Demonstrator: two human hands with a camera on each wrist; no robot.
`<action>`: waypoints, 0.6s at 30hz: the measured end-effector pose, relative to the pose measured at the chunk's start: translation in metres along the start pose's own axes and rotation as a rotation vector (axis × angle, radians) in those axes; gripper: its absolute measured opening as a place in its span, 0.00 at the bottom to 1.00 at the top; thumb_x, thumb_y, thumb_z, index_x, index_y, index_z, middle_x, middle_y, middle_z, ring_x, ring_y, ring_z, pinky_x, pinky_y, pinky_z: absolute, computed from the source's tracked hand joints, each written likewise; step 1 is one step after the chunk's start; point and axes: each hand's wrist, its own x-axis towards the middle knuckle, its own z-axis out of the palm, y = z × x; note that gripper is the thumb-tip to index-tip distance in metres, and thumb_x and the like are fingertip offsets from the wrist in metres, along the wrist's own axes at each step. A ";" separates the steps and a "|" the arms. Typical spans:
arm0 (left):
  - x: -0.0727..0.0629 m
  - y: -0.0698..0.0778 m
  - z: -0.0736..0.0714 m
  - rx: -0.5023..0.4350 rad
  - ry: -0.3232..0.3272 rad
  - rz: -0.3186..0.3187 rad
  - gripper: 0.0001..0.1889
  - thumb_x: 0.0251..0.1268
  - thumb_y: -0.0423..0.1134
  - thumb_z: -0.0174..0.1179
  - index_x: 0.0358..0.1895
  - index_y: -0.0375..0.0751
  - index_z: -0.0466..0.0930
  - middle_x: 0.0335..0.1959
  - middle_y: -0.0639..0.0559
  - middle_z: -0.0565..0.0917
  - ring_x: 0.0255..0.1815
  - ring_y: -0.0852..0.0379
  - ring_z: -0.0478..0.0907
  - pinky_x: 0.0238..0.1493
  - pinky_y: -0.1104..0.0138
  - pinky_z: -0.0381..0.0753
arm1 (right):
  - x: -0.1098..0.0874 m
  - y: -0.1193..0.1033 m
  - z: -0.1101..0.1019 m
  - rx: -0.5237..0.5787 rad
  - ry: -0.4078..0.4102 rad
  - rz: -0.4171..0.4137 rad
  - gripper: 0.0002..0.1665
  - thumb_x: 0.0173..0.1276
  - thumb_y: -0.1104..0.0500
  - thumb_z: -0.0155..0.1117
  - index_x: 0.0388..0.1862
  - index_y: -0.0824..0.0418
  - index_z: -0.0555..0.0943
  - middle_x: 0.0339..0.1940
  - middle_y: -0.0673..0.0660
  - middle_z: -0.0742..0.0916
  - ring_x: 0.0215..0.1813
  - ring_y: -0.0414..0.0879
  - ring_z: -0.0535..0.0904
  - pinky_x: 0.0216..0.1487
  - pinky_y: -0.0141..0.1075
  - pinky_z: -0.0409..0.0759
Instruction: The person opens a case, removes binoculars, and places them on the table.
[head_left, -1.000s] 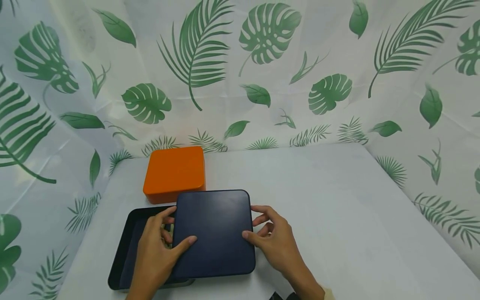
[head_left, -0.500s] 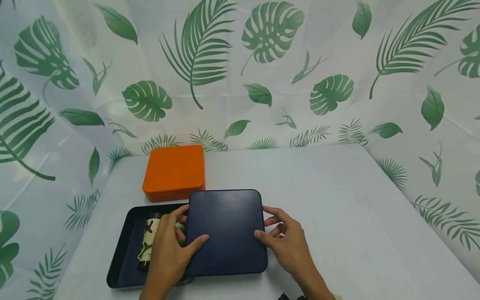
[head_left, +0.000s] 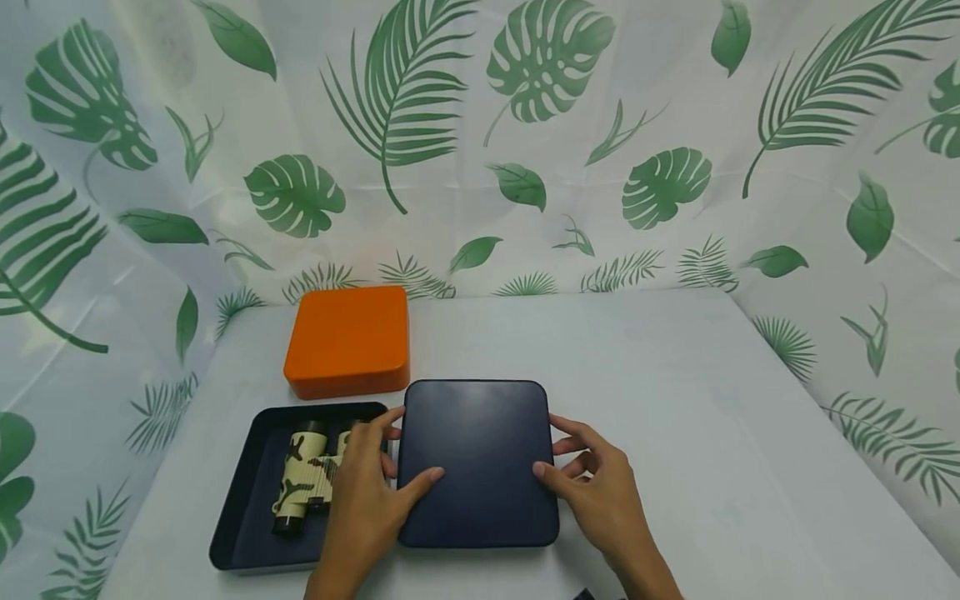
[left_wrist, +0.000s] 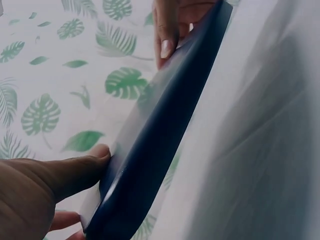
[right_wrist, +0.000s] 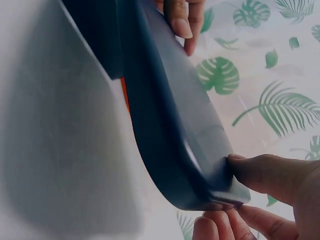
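Both hands hold a navy blue square box lid (head_left: pixel 476 467) with its smooth top facing up. The left hand (head_left: pixel 375 492) pinches its left side, thumb on top and fingers at the edge. On the opposite side the right hand (head_left: pixel 600 492) grips it the same way. In the wrist views the lid (left_wrist: pixel 160 120) hangs a little above the white table. Just left of it lies an open navy box (head_left: pixel 251 517) with camouflage-patterned binoculars (head_left: pixel 300 475) inside. The left hand and forearm cover part of the box and binoculars.
An orange box (head_left: pixel 348 337) stands at the back left, behind the open navy box. The white tabletop (head_left: pixel 675 400) stretches away to the right. A leaf-patterned curtain (head_left: pixel 555 150) hangs around the back and sides.
Both hands have carried the lid to the right, off the open box. The binoculars, hidden at first, have come into view. The orange box stays in place.
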 end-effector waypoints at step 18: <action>-0.005 0.010 0.033 -0.003 0.015 0.050 0.47 0.53 0.50 0.84 0.77 0.50 0.70 0.58 0.47 0.79 0.36 0.58 0.72 0.35 0.69 0.72 | 0.002 0.017 -0.023 -0.069 0.024 0.004 0.40 0.63 0.61 0.82 0.72 0.41 0.80 0.53 0.58 0.84 0.38 0.45 0.83 0.33 0.34 0.80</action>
